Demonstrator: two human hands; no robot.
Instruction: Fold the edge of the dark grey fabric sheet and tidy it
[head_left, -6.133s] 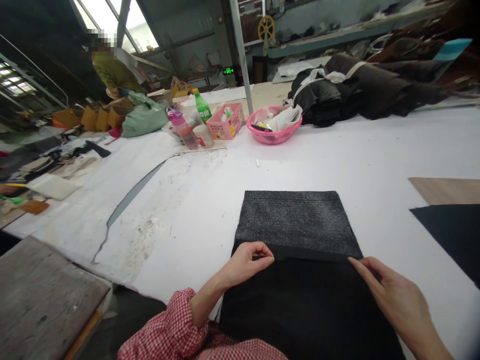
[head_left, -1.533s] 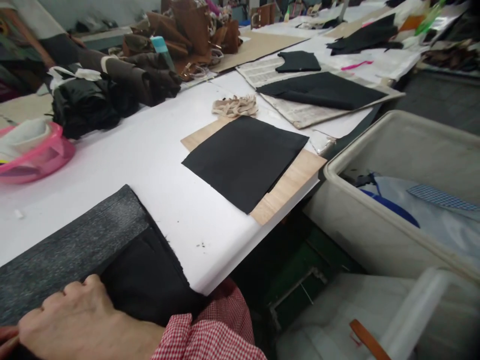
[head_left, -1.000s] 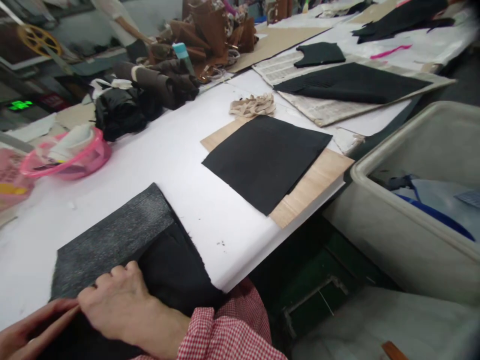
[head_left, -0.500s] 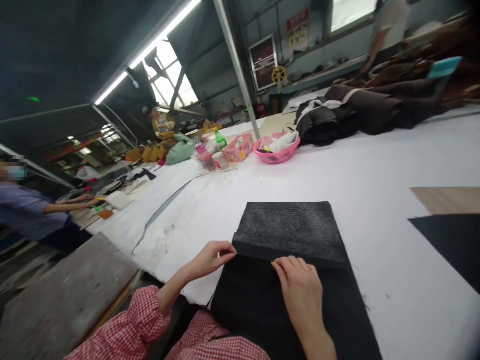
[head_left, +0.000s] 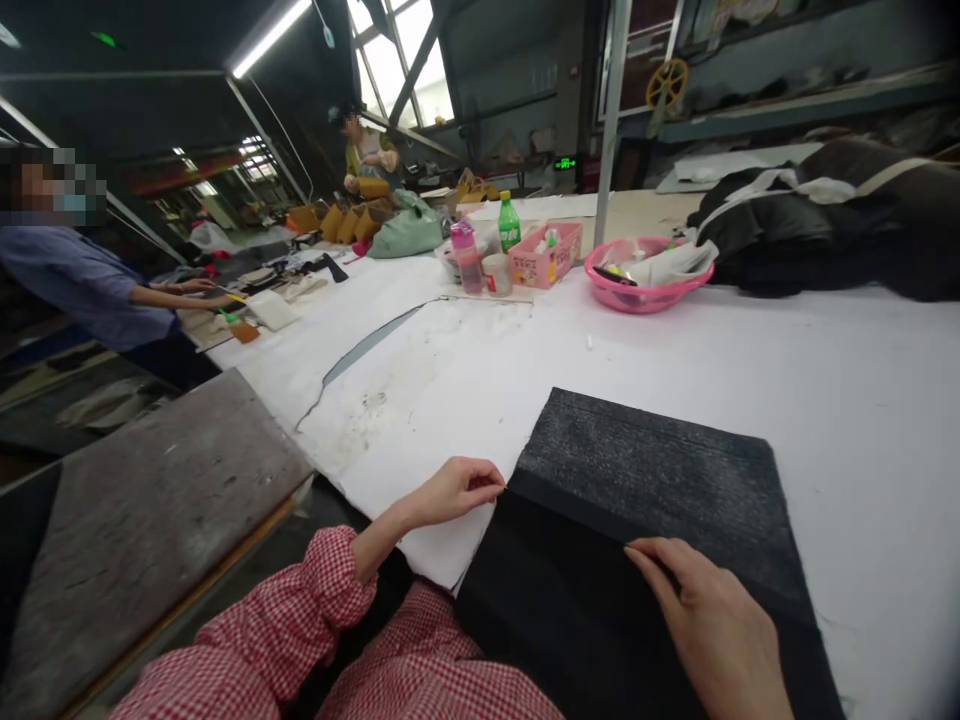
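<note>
A black piece of fabric [head_left: 577, 600] lies on the white-covered table in front of me, running down toward my lap. Its far part is a dark grey, textured panel [head_left: 660, 455], with a fold line across the cloth below it. My left hand [head_left: 457, 492] pinches the fabric's left edge at that fold, thumb against fingertips. Further right along the same fold, my right hand [head_left: 712, 615] pinches the cloth between thumb and fingers. Red-and-white checked sleeves cover my left arm.
A pink basket [head_left: 637, 300], a pink box [head_left: 551, 262], a green bottle [head_left: 509, 222] and a pink-capped bottle [head_left: 466, 262] stand beyond the fabric. Dark cloth rolls [head_left: 795, 235] lie at right. A grey board [head_left: 157, 520] is at left. A co-worker [head_left: 97, 270] handles items at the far left.
My view has swung left, so the table things sit further right. Both hands keep their pinch on the fabric's fold, and the fabric appears turned slightly.
</note>
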